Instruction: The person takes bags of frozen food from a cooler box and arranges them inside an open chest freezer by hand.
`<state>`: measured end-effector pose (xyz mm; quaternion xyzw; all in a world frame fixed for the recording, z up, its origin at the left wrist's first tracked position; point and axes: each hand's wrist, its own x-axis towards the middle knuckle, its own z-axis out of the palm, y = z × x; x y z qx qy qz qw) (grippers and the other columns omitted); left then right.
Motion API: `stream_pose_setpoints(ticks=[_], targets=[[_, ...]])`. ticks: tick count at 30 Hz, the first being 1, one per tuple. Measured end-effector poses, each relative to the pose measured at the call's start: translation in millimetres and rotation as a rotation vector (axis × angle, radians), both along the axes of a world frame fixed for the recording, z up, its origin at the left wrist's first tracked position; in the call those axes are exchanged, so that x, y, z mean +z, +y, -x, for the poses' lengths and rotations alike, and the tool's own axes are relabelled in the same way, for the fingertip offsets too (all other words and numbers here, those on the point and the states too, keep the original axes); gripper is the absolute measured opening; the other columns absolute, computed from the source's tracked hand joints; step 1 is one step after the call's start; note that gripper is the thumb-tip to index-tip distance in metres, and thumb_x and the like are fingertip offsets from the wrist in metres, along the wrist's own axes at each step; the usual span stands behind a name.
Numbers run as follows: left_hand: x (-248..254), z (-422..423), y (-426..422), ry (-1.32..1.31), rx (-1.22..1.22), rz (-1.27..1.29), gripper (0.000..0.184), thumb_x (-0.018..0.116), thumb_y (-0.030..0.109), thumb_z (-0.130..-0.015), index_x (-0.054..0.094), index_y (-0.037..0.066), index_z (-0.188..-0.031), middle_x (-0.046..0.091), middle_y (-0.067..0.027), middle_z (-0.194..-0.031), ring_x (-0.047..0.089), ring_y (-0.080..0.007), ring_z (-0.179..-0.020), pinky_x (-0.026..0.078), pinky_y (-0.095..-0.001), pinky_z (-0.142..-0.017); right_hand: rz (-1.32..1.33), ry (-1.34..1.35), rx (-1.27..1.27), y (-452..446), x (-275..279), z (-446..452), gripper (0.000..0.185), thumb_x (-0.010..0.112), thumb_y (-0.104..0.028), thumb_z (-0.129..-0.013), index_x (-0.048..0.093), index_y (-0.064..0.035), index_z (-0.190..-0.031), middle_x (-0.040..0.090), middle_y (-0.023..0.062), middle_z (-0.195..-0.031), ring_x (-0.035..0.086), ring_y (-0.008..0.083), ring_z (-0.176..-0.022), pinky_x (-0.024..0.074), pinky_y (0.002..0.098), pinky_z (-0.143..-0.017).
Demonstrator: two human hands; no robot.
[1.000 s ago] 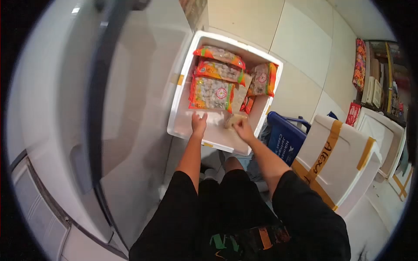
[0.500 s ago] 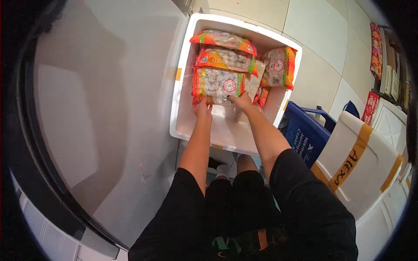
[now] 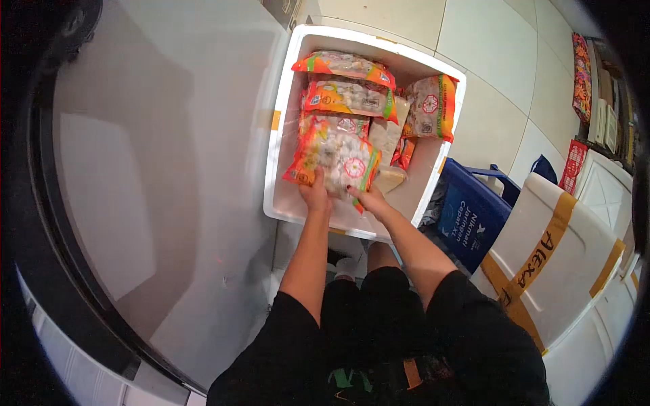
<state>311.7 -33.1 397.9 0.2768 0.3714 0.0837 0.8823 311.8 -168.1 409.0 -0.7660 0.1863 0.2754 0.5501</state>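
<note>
A clear food packet with orange and green ends (image 3: 338, 157) is gripped at its near edge by both hands, tilted over the white foam box (image 3: 272, 162). My left hand (image 3: 316, 192) closes on its lower left side, thumb on top. At its lower right corner, my right hand (image 3: 366, 199) pinches it with the thumb on top. Behind it in the box lie similar packets, among them one across the middle (image 3: 352, 97), one at the far side (image 3: 347, 65) and one at the right (image 3: 430, 106). A pale beige packet (image 3: 388, 128) lies between them.
A large grey appliance surface (image 3: 162, 149) stands at the left. Right of the box are a blue bag with white print (image 3: 474, 220) and a taped white foam box marked "Alexa" (image 3: 575, 250). Farther right, a shelf (image 3: 609, 108) holds various items.
My right hand let go of the small beige item in the box. Both hands took hold of the nearest orange-ended packet and drew it up toward me, uncovering another packet beneath.
</note>
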Motion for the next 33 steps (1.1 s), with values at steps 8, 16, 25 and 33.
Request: stream_pose_setpoints(ticks=[8, 16, 25, 33], targets=[[66.7, 3.0, 32.6, -0.409, -0.655, -1.007, 0.036, 0.062, 0.018, -0.072, 0.048, 0.004, -0.103, 0.057, -0.0108, -0.091, 0.057, -0.0229, -0.077, 0.044, -0.0306, -0.068, 0.476, -0.862, 0.087, -33.2, 79.5, 1.1, 0.093, 0.076, -0.033, -0.044, 0.032, 0.0009, -0.119, 0.035, 0.0215, -0.119, 0.031, 0.0314, -0.115, 0.0254, 0.0391, -0.095], [140.5, -25.1, 7.2, -0.731, -1.371, -1.465, 0.042, 0.066, 0.025, -0.066, 0.051, 0.011, -0.102, 0.059, -0.0139, -0.082, 0.055, -0.0333, -0.078, 0.043, -0.04, -0.069, 0.248, -0.578, 0.529, -47.0, 116.1, -6.3, 0.05, 0.072, -0.018, -0.055, 0.051, -0.0019, -0.098, 0.055, 0.0124, -0.093, 0.053, 0.0218, -0.088, 0.0419, 0.0301, -0.075], [160.2, 80.8, 48.3, -0.474, -0.401, -1.639, 0.061, 0.068, 0.024, -0.065, 0.038, 0.004, -0.114, 0.047, -0.0141, -0.107, 0.044, -0.0287, -0.102, 0.033, -0.0379, -0.088, -0.037, -0.476, 0.216, -37.3, 151.5, 60.2, 0.021, 0.064, -0.002, -0.061, 0.057, 0.0011, -0.081, 0.058, 0.0011, -0.068, 0.055, 0.0087, -0.065, 0.044, 0.0223, -0.064], [206.8, 182.4, 87.2, -0.421, -0.42, -0.271, 0.065, 0.068, 0.019, -0.069, 0.033, -0.001, -0.12, 0.045, -0.0108, -0.113, 0.044, -0.016, -0.103, 0.035, -0.0288, -0.088, -0.593, -0.163, 0.232, 7.7, 256.3, 63.4, 0.047, 0.067, -0.002, -0.064, 0.046, -0.0001, -0.106, 0.054, 0.0057, -0.097, 0.053, 0.0146, -0.085, 0.044, 0.0279, -0.076]])
